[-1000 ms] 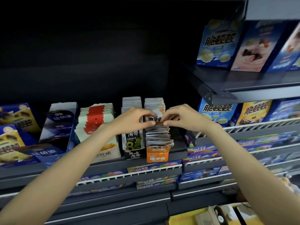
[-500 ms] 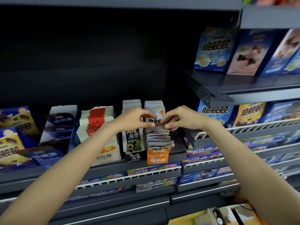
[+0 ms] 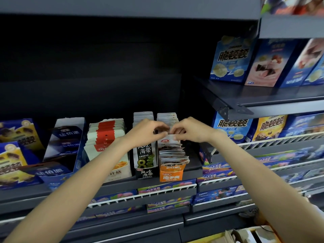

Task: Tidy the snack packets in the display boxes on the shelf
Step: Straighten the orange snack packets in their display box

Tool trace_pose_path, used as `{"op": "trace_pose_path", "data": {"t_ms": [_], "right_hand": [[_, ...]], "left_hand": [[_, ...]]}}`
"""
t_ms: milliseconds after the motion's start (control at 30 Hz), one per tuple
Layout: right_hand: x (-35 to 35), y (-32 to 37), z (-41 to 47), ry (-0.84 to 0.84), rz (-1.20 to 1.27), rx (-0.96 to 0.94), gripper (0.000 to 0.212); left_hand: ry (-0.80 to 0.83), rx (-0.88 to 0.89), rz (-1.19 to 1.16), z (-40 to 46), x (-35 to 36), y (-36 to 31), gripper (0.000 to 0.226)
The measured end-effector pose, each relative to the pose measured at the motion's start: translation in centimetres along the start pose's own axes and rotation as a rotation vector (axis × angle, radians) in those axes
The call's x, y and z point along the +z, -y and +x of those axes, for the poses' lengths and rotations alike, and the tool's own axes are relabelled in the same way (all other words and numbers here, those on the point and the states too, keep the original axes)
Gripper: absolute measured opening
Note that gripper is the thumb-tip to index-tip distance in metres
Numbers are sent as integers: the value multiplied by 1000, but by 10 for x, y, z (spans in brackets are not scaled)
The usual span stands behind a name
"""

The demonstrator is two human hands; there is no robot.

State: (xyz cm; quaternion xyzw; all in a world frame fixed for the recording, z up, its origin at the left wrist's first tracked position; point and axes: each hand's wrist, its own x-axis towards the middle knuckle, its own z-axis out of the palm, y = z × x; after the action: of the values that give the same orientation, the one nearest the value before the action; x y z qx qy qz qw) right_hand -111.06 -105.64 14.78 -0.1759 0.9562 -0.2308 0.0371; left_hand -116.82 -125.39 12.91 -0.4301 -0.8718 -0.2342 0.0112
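Both hands pinch one white foil snack packet [image 3: 169, 142]: left hand [image 3: 147, 131], right hand [image 3: 190, 130], fingers curled | packet upright mid-row in orange cardboard display box [image 3: 171, 174] at dark shelf [image 3: 192, 168] front edge | step: straightening row | next: seat it, square the leaning front packets.

Dim overall; deep shadow across the dark grey metal shelf back [image 3: 105, 67]; soft focus, wide-angle bending and blur at edges.

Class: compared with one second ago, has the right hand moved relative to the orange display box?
No. The right hand remains above the orange display box, fingers pinching packets beside the left hand.
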Motion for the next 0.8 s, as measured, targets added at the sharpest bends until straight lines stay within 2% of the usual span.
{"op": "trace_pose_path", "data": {"t_ms": [67, 133, 233, 300, 400, 567, 633, 700, 800], "right_hand": [[10, 4, 3, -56, -238, -18, 16], [11, 7, 3, -222, -335, -5, 14], [-5, 9, -2, -556, -214, -18, 12], [-20, 13, -4, -692, -101, -14, 14], [-33, 18, -5, -772, 22, 11, 18], [-48, 18, -7, -824, 65, 58, 16], [-49, 17, -9, -871, 2, 67, 16], [-51, 17, -13, -931, -188, 101, 19], [-59, 27, -23, -864, -243, 146, 18]], "left_hand": [[-18, -5, -2, -2, 1, -2, 43], [-20, -49, -89, -5, 3, -4, 53], [-39, -141, -335, -7, 8, -4, 54], [-78, -179, -448, -7, 11, -1, 41], [-140, -220, -609, -6, 10, 2, 23], [-156, -259, -652, -5, 12, 4, 19], [-153, -261, -650, -6, 14, 5, 16], [-155, -258, -630, -6, 15, 5, 16], [-161, -266, -590, -6, 16, 4, 18]]}}
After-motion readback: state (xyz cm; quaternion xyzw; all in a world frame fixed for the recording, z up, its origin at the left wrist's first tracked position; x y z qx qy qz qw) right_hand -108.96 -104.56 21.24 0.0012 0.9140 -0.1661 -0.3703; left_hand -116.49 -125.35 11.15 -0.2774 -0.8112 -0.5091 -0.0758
